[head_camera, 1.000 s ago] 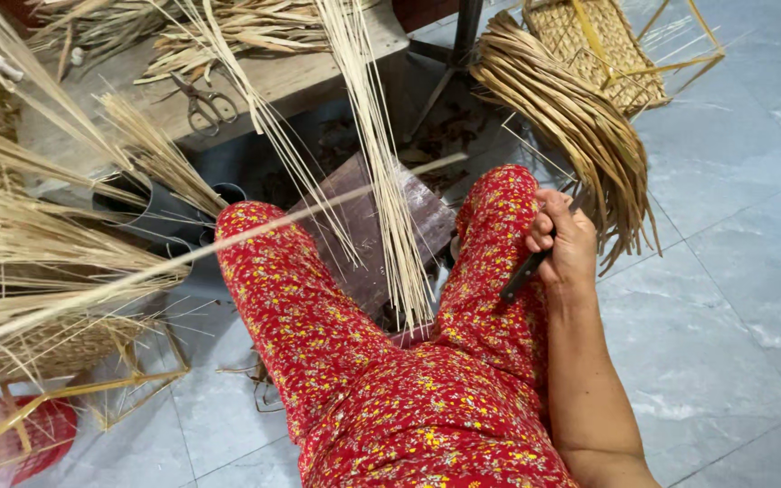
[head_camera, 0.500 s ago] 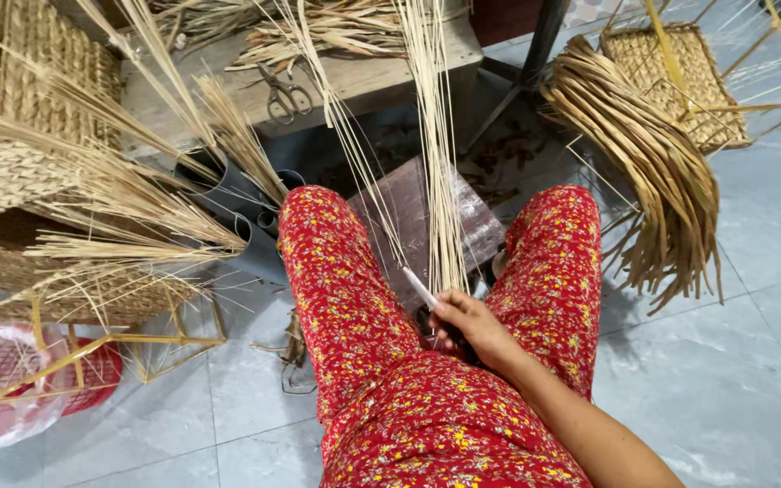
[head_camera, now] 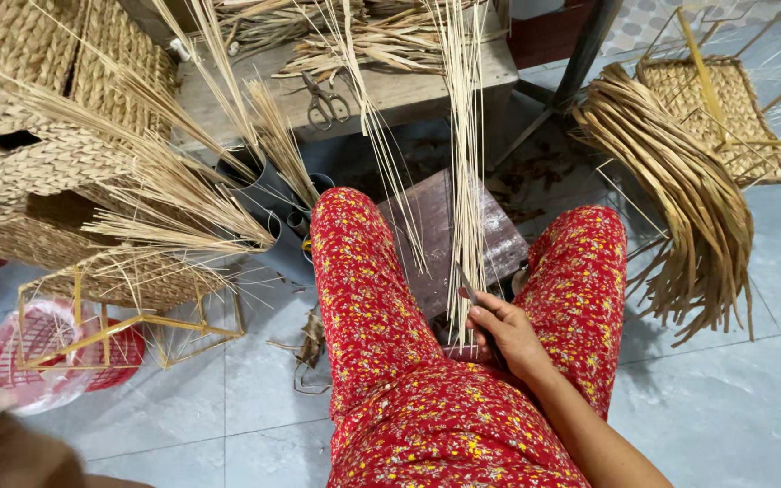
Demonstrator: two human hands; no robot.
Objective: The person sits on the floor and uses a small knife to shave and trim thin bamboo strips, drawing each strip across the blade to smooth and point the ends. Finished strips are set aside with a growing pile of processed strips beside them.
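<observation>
Head view is showing the right hand (head_camera: 505, 333) lying between the knees of a person sitting in red flowered trousers (head_camera: 381, 361). Its fingers (head_camera: 485, 307) are curling together around a small dark-handled blade (head_camera: 470, 291), whose tip is pointing up and away from the fingertips. Just beyond the fingers, a bundle of thin pale reed stalks (head_camera: 467, 181) is standing nearly upright, its lower ends touching or just beside the knuckles; which of the two I cannot tell. Behind the stalks, farther from the fingers, a dark wooden block (head_camera: 427, 226) is lying on the floor. Well beyond that, scissors (head_camera: 325, 104) are lying on a low wooden table (head_camera: 409, 90). Far to the right of the fingers, a sheaf of flat dried leaves (head_camera: 698, 199) is draping over the tiles. The left hand is showing only as a blur at the lower left corner.
</observation>
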